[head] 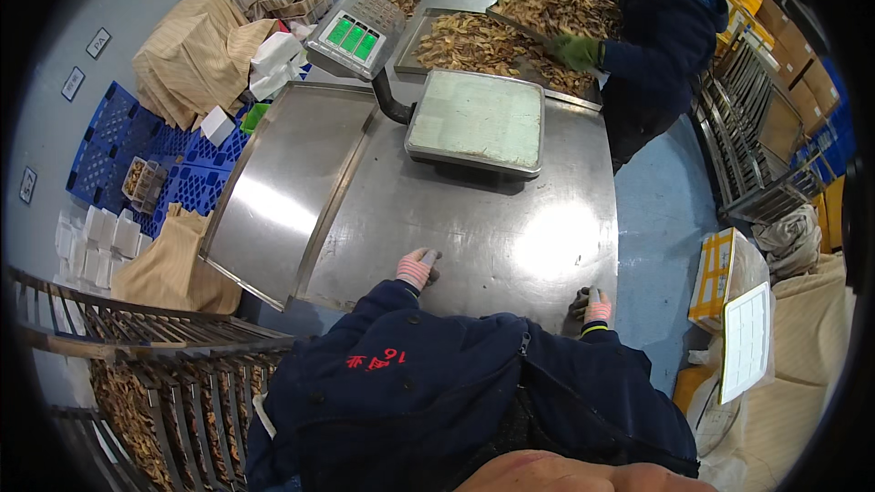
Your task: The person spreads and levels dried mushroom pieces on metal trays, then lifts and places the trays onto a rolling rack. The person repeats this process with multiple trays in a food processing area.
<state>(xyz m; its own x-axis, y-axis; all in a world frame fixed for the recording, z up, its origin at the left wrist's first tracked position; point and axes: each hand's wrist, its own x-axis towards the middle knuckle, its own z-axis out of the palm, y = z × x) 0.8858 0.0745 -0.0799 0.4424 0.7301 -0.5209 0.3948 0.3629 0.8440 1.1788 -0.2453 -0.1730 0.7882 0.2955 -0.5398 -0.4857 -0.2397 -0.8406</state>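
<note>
My left hand (418, 269), in a striped glove with a grey palm, rests near the front edge of a stainless steel table (437, 219). It holds nothing that I can see, and its fingers are partly hidden. My right hand (592, 305), gloved alike, lies at the table's right front corner; whether its fingers are apart is hard to tell. Beyond both hands stands a digital scale with a pale square platform (478, 117). The scale's display (353, 38), lit green, rises on a dark post to the platform's left. A steel tray or panel (294, 171) lies left of the scale.
Across the table a person (666, 41) in dark clothes and green gloves tilts a tray of dried brown pieces (560, 3) over another tray (417, 55). Metal racks stand at lower left (198, 396) and at right (752, 130). Blue pallets (109, 143) lie left.
</note>
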